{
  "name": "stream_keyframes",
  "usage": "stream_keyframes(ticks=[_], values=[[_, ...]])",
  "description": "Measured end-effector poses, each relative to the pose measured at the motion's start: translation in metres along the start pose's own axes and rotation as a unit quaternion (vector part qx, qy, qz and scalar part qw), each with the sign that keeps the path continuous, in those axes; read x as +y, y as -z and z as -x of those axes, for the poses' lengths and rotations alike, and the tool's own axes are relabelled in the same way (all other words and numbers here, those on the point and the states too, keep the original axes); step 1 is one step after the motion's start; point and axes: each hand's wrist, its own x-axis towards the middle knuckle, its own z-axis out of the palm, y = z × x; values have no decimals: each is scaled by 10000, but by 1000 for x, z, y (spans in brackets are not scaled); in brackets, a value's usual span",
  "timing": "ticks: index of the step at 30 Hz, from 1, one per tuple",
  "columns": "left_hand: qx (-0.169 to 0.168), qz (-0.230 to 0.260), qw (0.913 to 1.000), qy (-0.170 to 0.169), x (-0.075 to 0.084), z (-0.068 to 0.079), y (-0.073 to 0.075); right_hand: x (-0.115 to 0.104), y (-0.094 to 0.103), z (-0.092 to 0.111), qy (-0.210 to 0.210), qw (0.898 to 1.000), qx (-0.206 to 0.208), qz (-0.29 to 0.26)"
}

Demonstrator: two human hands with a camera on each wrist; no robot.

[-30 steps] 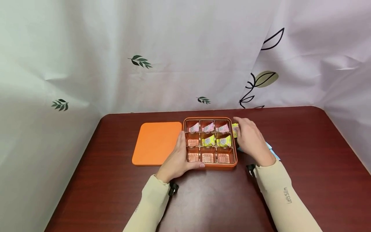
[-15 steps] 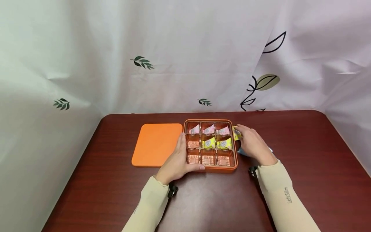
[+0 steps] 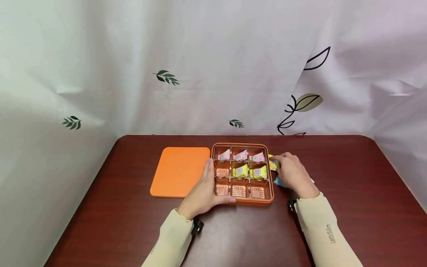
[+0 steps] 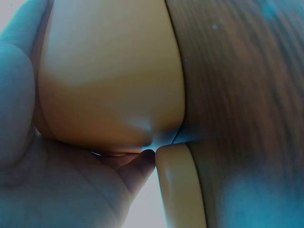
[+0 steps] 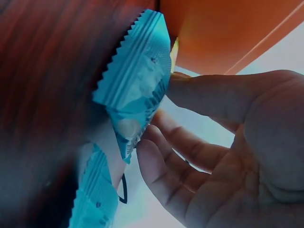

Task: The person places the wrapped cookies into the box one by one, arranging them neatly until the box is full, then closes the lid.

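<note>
An orange box (image 3: pixel 253 203) with a brown divided tray stands on the table. Pink wrapped sweets (image 3: pixel 240 155) fill its back row, and two yellow wrapped sweets (image 3: pixel 258 172) lie in the middle row. My left hand (image 3: pixel 201 193) rests against the box's near left corner, fingers straight along the left side, thumb along the front. Just right of the box, my right hand (image 3: pixel 293 174) pinches another yellow wrapped sweet (image 3: pixel 274 164), mostly hidden in the right wrist view. Close to those fingers lies a blue wrapped sweet (image 5: pixel 137 80), with a second blue packet (image 5: pixel 97 194) below it.
A flat orange lid (image 3: pixel 180 172) lies left of the box, close to the left hand. Behind the dark red table (image 3: pixel 110 222) hangs a pale curtain (image 3: pixel 200 55) with leaf prints.
My right hand has drawn slightly nearer with its fingers closing on the yellow sweet. The left hand keeps its place on the box. The head view has tilted up a little.
</note>
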Motion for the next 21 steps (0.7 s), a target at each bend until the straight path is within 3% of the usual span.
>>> stream_keyframes(ticks=[5,15,18,21], values=[[-18,9,10000,30,-1,4,-2,1,-5,2,-68,10000,46,-6],[26,-27,10000,21,-2,3,-2,3,-4,1,-484,9985,-240,-17],[36,-89,10000,-17,-2,1,-1,4,-1,0,-320,9992,-225,-103],[41,-119,9999,-52,-1,0,-1,6,1,-1,98,9998,-121,-113]])
